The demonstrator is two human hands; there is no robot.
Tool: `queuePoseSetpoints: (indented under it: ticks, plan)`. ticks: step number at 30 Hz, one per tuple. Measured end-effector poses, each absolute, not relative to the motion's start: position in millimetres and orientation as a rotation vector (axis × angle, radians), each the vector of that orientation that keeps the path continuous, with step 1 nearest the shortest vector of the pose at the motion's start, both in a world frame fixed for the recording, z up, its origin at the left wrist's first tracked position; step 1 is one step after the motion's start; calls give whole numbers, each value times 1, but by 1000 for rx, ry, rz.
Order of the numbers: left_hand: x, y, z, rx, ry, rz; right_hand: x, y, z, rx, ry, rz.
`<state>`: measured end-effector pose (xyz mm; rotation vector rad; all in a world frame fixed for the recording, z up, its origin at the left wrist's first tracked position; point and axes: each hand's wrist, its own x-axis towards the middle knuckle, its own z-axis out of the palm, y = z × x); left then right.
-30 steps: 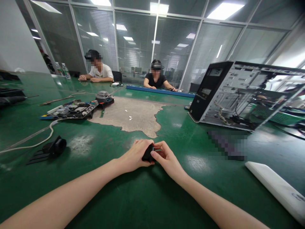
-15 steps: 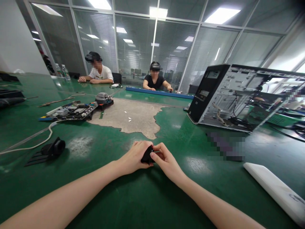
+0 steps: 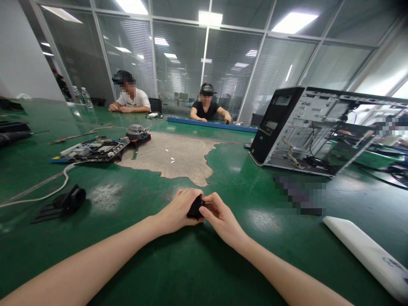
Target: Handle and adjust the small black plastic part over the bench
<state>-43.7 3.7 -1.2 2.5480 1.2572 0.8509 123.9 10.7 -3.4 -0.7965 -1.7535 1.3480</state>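
Observation:
A small black part [image 3: 194, 207] is held between my two hands, low over the green table [image 3: 204, 263]. My left hand [image 3: 179, 211] wraps round its left side, the fingers partly hidden behind it. From the right, my right hand [image 3: 219, 214] pinches its right edge with thumb and fingers. Just beyond the hands lies a bare, ragged patch [image 3: 172, 157] of the tabletop. What the part is cannot be made out.
At the left are a circuit board [image 3: 95, 149], a fan-like unit [image 3: 137, 132] and a black plastic piece [image 3: 68, 202]. An open computer case [image 3: 280, 127] and a white panel [image 3: 363, 250] lie right. Two people sit across, behind a blue bar [image 3: 210, 123].
The view has shifted very slightly. Both hands keep their hold on the black part, which looks turned a little. The seated person at the left has drawn their hands in.

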Motion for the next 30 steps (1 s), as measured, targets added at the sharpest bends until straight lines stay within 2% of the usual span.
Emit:
queuePoseSetpoints:
  ticks: [11, 19, 30]
  plan:
    - [-44, 3, -1, 2544, 1265, 842, 125, 15, -2, -821, -1758, 1405]
    - [-45, 3, -1, 2537, 1276, 839, 125, 14, -5, -772, -1786, 1304]
    - [-45, 3, -2, 2548, 1269, 829, 127, 14, -2, -794, -1807, 1409]
